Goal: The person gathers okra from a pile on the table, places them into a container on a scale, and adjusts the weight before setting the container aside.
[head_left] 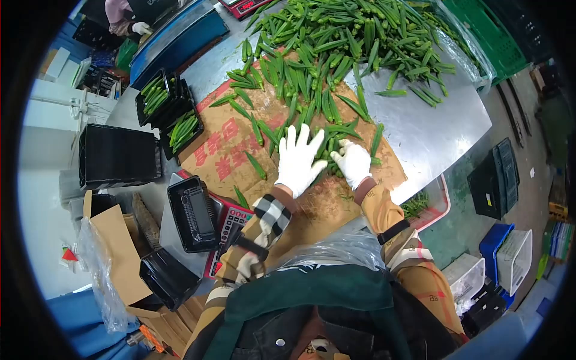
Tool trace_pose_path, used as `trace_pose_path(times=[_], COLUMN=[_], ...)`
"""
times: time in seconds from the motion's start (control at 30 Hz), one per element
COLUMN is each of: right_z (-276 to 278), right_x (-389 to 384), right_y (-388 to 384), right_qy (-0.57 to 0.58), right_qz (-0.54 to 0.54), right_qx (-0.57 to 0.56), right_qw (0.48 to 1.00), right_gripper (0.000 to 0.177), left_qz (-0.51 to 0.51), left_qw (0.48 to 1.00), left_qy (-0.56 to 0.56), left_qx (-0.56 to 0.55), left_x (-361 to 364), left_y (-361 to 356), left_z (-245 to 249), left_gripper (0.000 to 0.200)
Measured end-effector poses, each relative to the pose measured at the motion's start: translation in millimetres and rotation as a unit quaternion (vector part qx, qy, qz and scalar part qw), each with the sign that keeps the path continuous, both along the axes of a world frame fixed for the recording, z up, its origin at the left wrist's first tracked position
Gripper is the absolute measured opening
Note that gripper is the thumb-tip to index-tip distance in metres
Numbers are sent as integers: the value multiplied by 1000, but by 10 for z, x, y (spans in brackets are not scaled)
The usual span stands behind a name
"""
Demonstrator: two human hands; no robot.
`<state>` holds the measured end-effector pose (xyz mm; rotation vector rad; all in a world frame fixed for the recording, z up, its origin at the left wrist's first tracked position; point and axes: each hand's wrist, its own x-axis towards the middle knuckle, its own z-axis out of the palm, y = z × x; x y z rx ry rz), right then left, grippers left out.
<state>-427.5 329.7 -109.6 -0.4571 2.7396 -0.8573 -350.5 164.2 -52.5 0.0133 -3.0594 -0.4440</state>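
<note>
Green okra pods (pixel 312 90) lie scattered over a flattened cardboard sheet (pixel 234 141) with red print. My left hand (pixel 298 161), in a white glove, rests flat with fingers spread, its fingertips among the pods. Close on its right, my right hand (pixel 353 162), also white-gloved, has its fingers curled down around okra pods, partly hidden beneath it. A few pods show between the two hands. A big heap of okra (pixel 372 36) covers the far part of the metal table (pixel 435 135).
A black tray (pixel 193 213) sits on a red scale (pixel 234 225) at left. Okra-filled trays (pixel 182 129) and stacked black trays (pixel 120 156) stand beyond. A green crate (pixel 486 36) is far right, a cardboard box (pixel 117 255) lower left. Another person's gloved hand (pixel 141 28) shows far left.
</note>
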Motion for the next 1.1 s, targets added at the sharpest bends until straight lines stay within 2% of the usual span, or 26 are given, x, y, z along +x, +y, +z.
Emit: trace_pose_path(times=[0.03,0.1,0.13,0.2,0.37,0.4,0.43,0.47,0.5,0.53,0.57,0.6,0.63,0.7,0.73,0.77,0.8,0.83,0.87,0.9,0.93,0.97,1.0,1.03,1.07,1.1], right_z=[-40,6,25,50,335,600,506,603,724,850,724,736,716,485,417,457,398,152,111,61,55,42,1,-12,-23,126], right_x=[48,136,180,301,435,424,412,321,323,240,281,298,303,300,304,347,391,365,448,468,512,537,563,593,648,710], right_y=[-18,55,89,199,611,772,1042,1395,1653,1880,2177,2266,2321,2162,2009,1773,1563,1434,1076,936,825,746,660,647,648,580], right_qy=[-1,-82,-135,-244,-225,-246,-213,-210,-231,-172,-104,-66,-28,-56,-70,-69,-10,27,151,148,128,108,150,107,61,15], right_qz=[17,2,6,17,-6,-9,5,37,14,49,35,7,-21,-58,-76,-67,-46,-6,48,62,67,71,58,45,33,19], right_qx=[-10,-92,-132,-208,-345,-319,-331,-175,-133,98,83,98,112,-86,-184,-199,-158,-140,-115,-78,-25,28,-20,-40,-58,-76], right_qw=[1000,992,982,947,911,915,919,961,964,979,990,993,993,993,977,975,986,990,981,984,989,991,987,992,996,997], right_gripper=[41,39,39,37,30,28,27,31,33,35,37,38,38,34,33,28,25,28,37,44,43,42,36,35,33,32], left_qz=[-4,-2,-24,-53,-22,6,35,76,119,176,231,312,341,371,343,314,274,223,150,69,64,67,70,73,89,160], left_qw=[999,1000,997,994,990,993,994,990,983,959,924,833,791,820,844,867,901,938,981,997,996,996,994,992,992,982], left_qy=[3,-1,-57,-88,-138,-111,-84,-60,1,39,76,92,145,110,102,93,109,92,62,29,23,-11,-45,-79,-84,-57], left_qx=[-34,-19,-39,-36,15,38,61,100,137,217,294,447,486,421,398,374,319,250,109,-32,-65,-65,-66,-65,-10,79], left_x=[35,235,355,707,1365,1445,1517,1581,1663,1738,1803,1791,1764,1732,1718,1703,1660,1645,1605,1552,1561,1600,1603,1604,1643,1635], left_y=[55,41,47,34,147,148,132,89,53,-8,-62,-94,-116,-176,-182,-184,-123,-79,-53,-28,-3,-18,-36,-51,-93,-109], left_z=[-78,-123,63,6,80,61,40,44,38,-41,-125,-117,-109,-16,-69,-122,-128,-125,-126,-149,-189,-203,-148,-92,-10,-5], left_gripper=[73,75,78,83,84,81,79,73,67,62,58,47,36,27,23,19,15,19,22,25,25,26,28,30,32,30])
